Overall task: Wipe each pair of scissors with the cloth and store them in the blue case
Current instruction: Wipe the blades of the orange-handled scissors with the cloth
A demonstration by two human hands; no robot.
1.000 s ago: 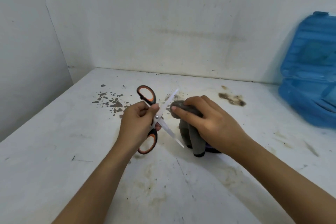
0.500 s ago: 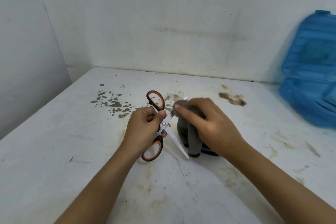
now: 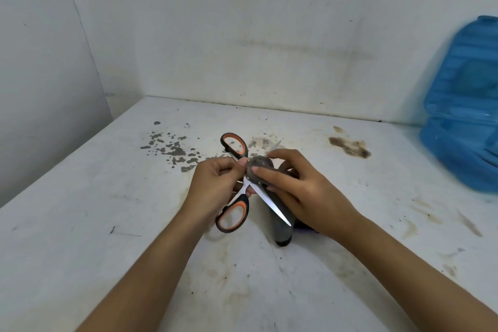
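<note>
L hand (image 3: 215,183) grips scissors (image 3: 244,183); R hand (image 3: 301,188) pinches cloth (image 3: 260,166) on blade.

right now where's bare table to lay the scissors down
Bare table lies left of the left hand, below the dark flecks, and at the near edge between the forearms. It is crowded around the scissors, the cloth, the right hand and the blue case.

White worktop (image 3: 80,224), scuffed, with dark flecks (image 3: 172,149) at left and a brown stain (image 3: 349,145) near the plain back wall (image 3: 269,35).
</note>
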